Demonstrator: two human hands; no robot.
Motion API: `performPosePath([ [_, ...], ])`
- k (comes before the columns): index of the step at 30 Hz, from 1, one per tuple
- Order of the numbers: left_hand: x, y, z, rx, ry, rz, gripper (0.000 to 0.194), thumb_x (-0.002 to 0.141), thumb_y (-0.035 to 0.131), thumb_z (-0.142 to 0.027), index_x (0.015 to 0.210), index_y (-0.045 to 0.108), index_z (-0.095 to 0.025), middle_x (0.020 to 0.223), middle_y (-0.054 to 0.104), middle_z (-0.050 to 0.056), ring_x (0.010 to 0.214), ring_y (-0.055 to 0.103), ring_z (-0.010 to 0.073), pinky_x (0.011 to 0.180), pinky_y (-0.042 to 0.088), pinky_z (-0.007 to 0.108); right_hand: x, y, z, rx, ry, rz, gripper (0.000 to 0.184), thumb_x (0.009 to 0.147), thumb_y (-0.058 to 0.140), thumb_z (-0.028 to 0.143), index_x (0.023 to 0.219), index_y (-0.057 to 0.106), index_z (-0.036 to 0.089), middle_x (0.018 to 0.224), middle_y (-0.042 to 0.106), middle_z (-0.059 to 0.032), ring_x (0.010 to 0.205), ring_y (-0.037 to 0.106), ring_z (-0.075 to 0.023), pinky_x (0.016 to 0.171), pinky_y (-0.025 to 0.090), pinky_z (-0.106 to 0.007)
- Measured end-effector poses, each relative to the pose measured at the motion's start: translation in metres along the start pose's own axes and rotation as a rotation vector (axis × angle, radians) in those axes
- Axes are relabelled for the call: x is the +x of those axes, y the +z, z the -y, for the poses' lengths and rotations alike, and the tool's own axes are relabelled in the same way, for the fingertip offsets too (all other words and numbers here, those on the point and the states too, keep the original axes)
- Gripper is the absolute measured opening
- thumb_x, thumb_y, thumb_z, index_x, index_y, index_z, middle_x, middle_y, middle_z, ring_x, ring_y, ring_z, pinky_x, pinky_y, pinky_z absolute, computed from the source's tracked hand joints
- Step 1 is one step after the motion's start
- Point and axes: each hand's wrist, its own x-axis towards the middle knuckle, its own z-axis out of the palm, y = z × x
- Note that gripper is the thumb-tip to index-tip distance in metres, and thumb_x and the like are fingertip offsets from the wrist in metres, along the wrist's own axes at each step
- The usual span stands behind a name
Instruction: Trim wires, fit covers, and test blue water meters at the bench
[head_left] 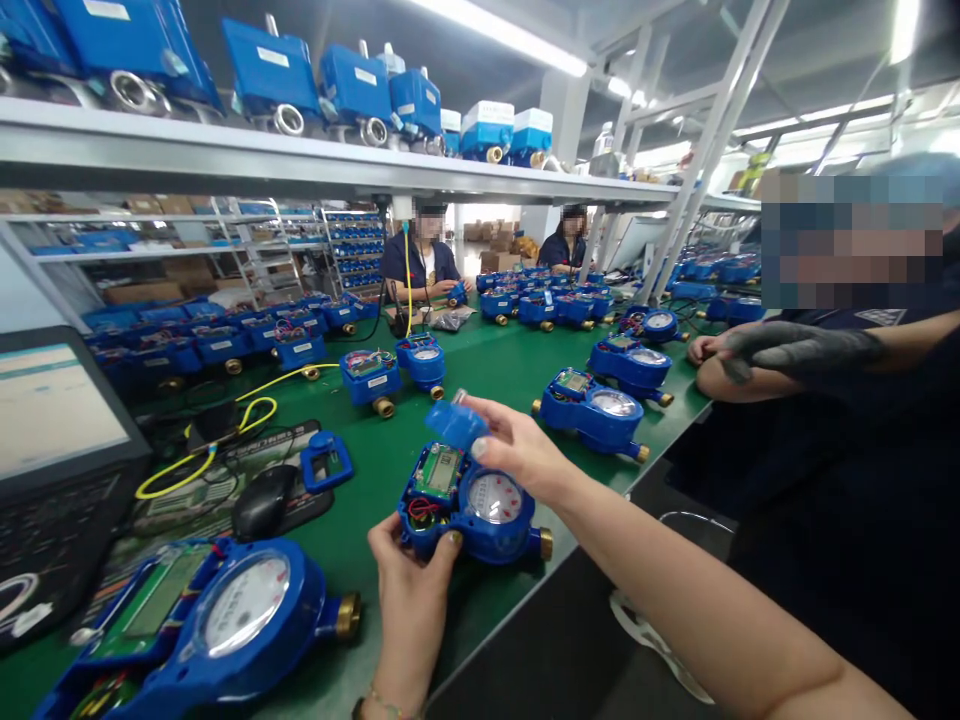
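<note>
With another open meter [202,620] lying close at your near left and a black mouse [262,500] beyond it, your left hand [409,590] is gripping the blue water meter [472,505] at the bench's near edge, its circuit board exposed, while your right hand [517,450] is pinching a blue cover piece [457,423] just above it.

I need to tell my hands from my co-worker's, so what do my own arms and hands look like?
Both forearms are bare, no sleeves or gloves. The left hand has a thin bracelet at the wrist. The right hand has longish, light-painted nails. The gloved hand opposite is a co-worker's.
</note>
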Motion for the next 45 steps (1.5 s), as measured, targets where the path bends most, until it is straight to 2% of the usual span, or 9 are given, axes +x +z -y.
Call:
performPosePath([
  [3, -0.002, 0.0, -0.004, 0.027, -0.006, 0.0, 0.061, 0.067, 0.074, -0.044, 0.109, 0.039, -0.018, 0.099, 0.058, 0.01, 0.083, 0.063, 0.0241, 0.077, 0.051, 0.041, 0.009, -0.024, -0.016, 0.059, 0.067, -0.069, 0.086, 0.076, 0.034, 0.081, 0.129, 0.052, 0.015, 0.121, 0.064, -0.0153, 0.109, 0.063, -0.0284, 0.091, 0.049, -0.045],
  [8, -0.002, 0.001, -0.009, 0.022, -0.003, -0.008, 0.061, 0.064, 0.075, -0.044, 0.106, 0.04, -0.018, 0.1, 0.059, 0.01, 0.086, 0.063, 0.0248, 0.081, 0.052, 0.041, 0.034, -0.051, -0.072, -0.15, 0.199, -0.277, 0.061, 0.075, 0.072, 0.051, 0.12, 0.059, 0.013, 0.124, 0.06, -0.0169, 0.12, 0.053, -0.0334, 0.105, 0.033, -0.057],
  [13, -0.002, 0.001, -0.011, 0.013, -0.02, -0.015, 0.061, 0.061, 0.077, -0.042, 0.104, 0.041, -0.017, 0.096, 0.06, 0.01, 0.084, 0.064, 0.0248, 0.077, 0.053, 0.039, 0.041, -0.043, -0.086, -0.271, 0.05, -0.302, 0.047, 0.075, 0.075, 0.041, 0.113, 0.066, 0.015, 0.14, 0.047, -0.0145, 0.137, 0.031, -0.0338, 0.115, 0.013, -0.056],
  [19, -0.006, 0.004, -0.015, -0.05, -0.056, -0.015, 0.058, 0.063, 0.074, -0.04, 0.104, 0.04, -0.018, 0.1, 0.059, 0.009, 0.087, 0.064, 0.0232, 0.079, 0.054, 0.036, 0.01, -0.022, -0.045, -0.194, -0.199, 0.002, 0.044, 0.088, 0.051, 0.059, 0.095, 0.076, 0.024, 0.13, 0.059, -0.0091, 0.12, 0.054, -0.0271, 0.103, 0.04, -0.044],
  [26, -0.006, 0.002, -0.017, -0.051, -0.08, 0.022, 0.06, 0.063, 0.075, -0.04, 0.106, 0.038, -0.018, 0.103, 0.058, 0.01, 0.09, 0.063, 0.0234, 0.082, 0.052, 0.036, 0.002, -0.022, -0.04, -0.121, -0.13, 0.085, 0.053, 0.092, 0.042, 0.06, 0.114, 0.068, 0.019, 0.125, 0.062, -0.0134, 0.116, 0.057, -0.0286, 0.098, 0.044, -0.048],
  [31, -0.005, 0.001, -0.015, -0.074, -0.074, 0.057, 0.061, 0.065, 0.073, -0.039, 0.108, 0.037, -0.017, 0.11, 0.057, 0.014, 0.096, 0.062, 0.0254, 0.087, 0.051, 0.04, -0.039, -0.021, -0.039, -0.25, -0.078, 0.189, 0.092, 0.064, 0.079, 0.05, 0.142, 0.042, 0.019, 0.141, 0.048, -0.0154, 0.128, 0.046, -0.0347, 0.106, 0.037, -0.05],
  [37, -0.033, -0.002, -0.012, -0.065, -0.056, 0.055, 0.071, 0.069, 0.069, -0.028, 0.131, 0.037, -0.013, 0.123, 0.053, 0.018, 0.104, 0.059, 0.0271, 0.084, 0.053, 0.036, -0.067, -0.007, -0.073, -0.736, -0.146, -0.098, 0.088, 0.068, 0.066, 0.045, 0.146, 0.032, 0.021, 0.132, 0.053, -0.014, 0.113, 0.059, -0.0337, 0.094, 0.05, -0.046],
  [40, -0.059, -0.006, -0.01, 0.19, 0.07, -0.013, 0.086, 0.065, 0.068, -0.012, 0.143, 0.032, -0.011, 0.14, 0.039, 0.02, 0.128, 0.041, 0.0332, 0.103, 0.043, 0.043, -0.05, -0.001, -0.09, -0.832, -0.151, -0.183, 0.089, 0.067, 0.061, 0.058, 0.143, 0.037, 0.018, 0.126, 0.056, -0.0179, 0.107, 0.06, -0.039, 0.087, 0.052, -0.052],
  [45, -0.08, -0.042, -0.035, 0.547, 0.634, -0.23, 0.071, 0.075, 0.065, -0.012, 0.139, 0.036, -0.026, 0.14, 0.039, 0.013, 0.127, 0.043, 0.0315, 0.105, 0.041, 0.044, -0.003, 0.012, -0.09, -0.945, -0.124, -0.191, 0.096, 0.069, 0.054, 0.066, 0.142, 0.037, 0.007, 0.126, 0.054, -0.0239, 0.114, 0.054, -0.0422, 0.087, 0.051, -0.053],
])
